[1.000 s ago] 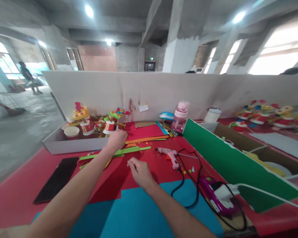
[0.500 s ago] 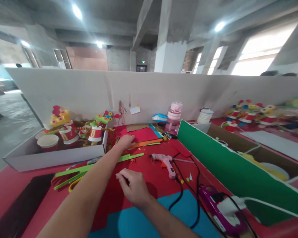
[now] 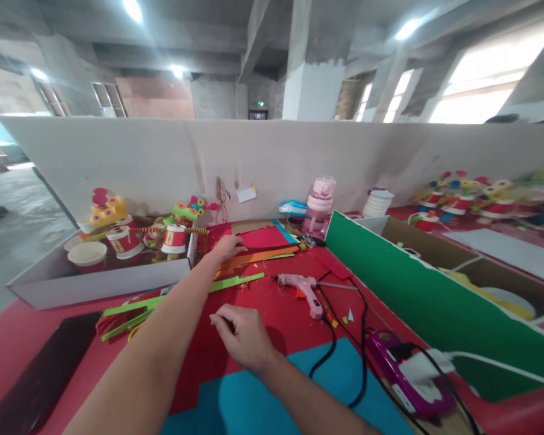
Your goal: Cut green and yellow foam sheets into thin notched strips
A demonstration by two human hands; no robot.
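My left hand (image 3: 229,248) reaches to the back of the table, fingers stretched out beside a red paper sheet (image 3: 265,237) and the orange paper strips (image 3: 259,258). I see nothing held in it. Nearer to me, my right hand (image 3: 245,338) hovers over the red tabletop with its fingers curled closed; whatever they might hold is hidden. Light green paper strips (image 3: 236,282) lie beyond that hand, partly behind my left forearm. A pink glue gun (image 3: 303,289) rests to the right, its red light on. Blue paper sheets (image 3: 254,402) lie under my right forearm.
At the left, a white box (image 3: 118,287) holds paper-cup figures (image 3: 174,240). A green-sided box (image 3: 403,302) borders the right. Black cables run to a purple power strip (image 3: 403,374). A pink bottle (image 3: 321,202) stands by the partition. A dark flat object (image 3: 49,368) lies at left front.
The view has tipped slightly downward. My left hand's fingers look a little more bent at the red paper. My right hand has kept its closed pose and hardly moved.
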